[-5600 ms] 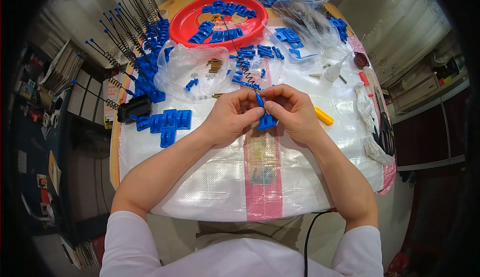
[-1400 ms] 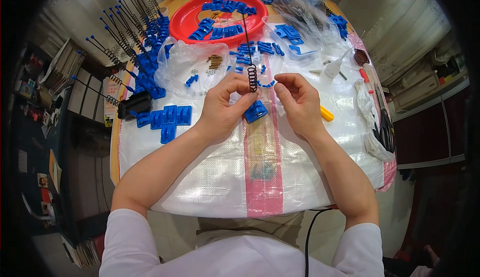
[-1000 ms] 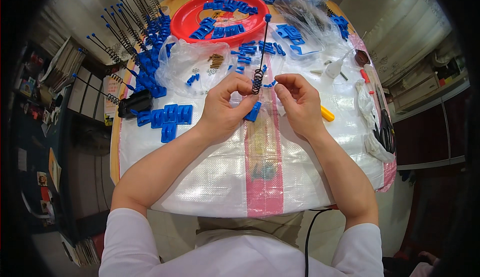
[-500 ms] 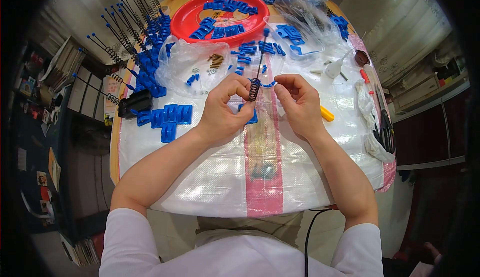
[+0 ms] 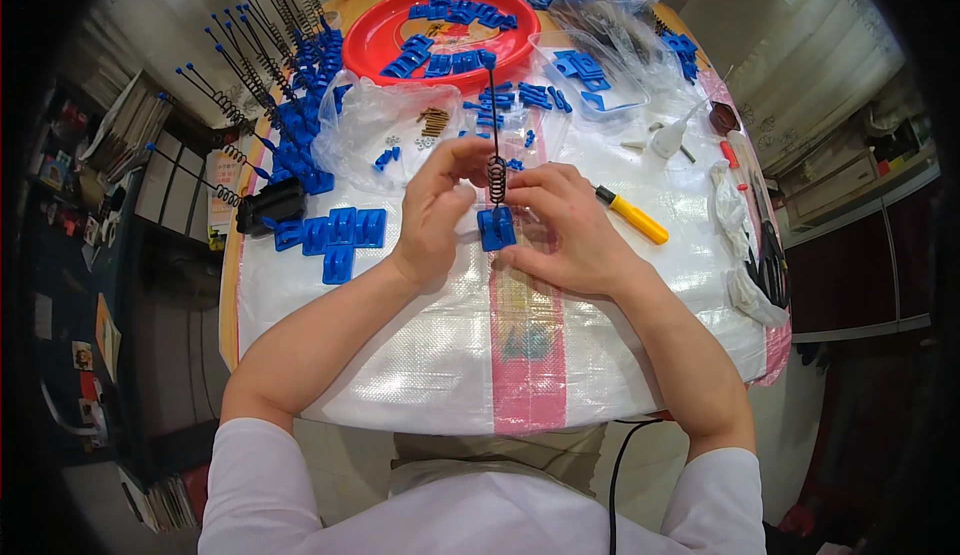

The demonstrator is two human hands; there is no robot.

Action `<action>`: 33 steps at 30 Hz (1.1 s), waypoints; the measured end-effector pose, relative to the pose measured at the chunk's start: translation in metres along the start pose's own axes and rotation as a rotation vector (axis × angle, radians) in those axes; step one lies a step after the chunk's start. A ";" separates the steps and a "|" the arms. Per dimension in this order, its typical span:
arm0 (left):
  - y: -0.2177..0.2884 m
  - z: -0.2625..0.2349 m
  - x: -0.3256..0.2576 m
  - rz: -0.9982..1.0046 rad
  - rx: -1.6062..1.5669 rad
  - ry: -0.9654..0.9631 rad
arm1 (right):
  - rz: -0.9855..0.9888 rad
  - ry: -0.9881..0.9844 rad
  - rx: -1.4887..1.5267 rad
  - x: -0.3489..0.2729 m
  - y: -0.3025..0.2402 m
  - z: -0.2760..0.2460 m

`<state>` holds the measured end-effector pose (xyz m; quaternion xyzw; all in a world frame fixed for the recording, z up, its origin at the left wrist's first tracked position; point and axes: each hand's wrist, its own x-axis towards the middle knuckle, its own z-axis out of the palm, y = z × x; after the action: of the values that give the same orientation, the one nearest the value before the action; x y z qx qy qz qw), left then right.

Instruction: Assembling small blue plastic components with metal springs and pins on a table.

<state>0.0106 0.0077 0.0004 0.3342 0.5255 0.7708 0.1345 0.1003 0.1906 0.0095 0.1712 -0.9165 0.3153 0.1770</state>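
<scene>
The spring piece stands between the two hands, over the pink stripe of the white sheet. Its blue base is at the near end; from there the black coil rises and runs on into a thin rod, ending in a blue tip. The long axis points away from the person, nearly straight up the view, with the tip leaning slightly left and overlapping the red basin's near edge in view. Whether the base rests on the sheet I cannot tell.

The left hand is loosely curled beside the coil, thumb and fingers apart. The right hand has its thumb by the base's near corner and its fingers near the coil; whether it grips the base I cannot tell.

Just beyond the right hand lies a yellow-handled tool, slanting toward its fingers. Blue plates lie left of the left hand. Farther off are brass screws, blue pegs, a white bottle and, at far left, a cluster of similar spring pieces.
</scene>
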 end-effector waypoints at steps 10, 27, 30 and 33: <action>-0.016 -0.005 0.006 -0.043 0.053 0.159 | 0.070 0.011 -0.144 0.001 -0.005 0.007; -0.021 0.002 0.004 0.050 0.292 0.138 | 0.070 0.067 -0.140 0.002 -0.008 0.000; -0.019 0.000 0.007 0.046 0.348 0.172 | 0.078 0.113 -0.115 0.002 -0.007 -0.004; -0.014 0.000 0.006 -0.010 0.354 0.191 | 0.070 0.129 -0.105 0.002 -0.007 -0.004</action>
<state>0.0041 0.0171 -0.0101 0.2755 0.6649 0.6937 0.0270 0.1026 0.1872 0.0167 0.1087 -0.9239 0.2831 0.2334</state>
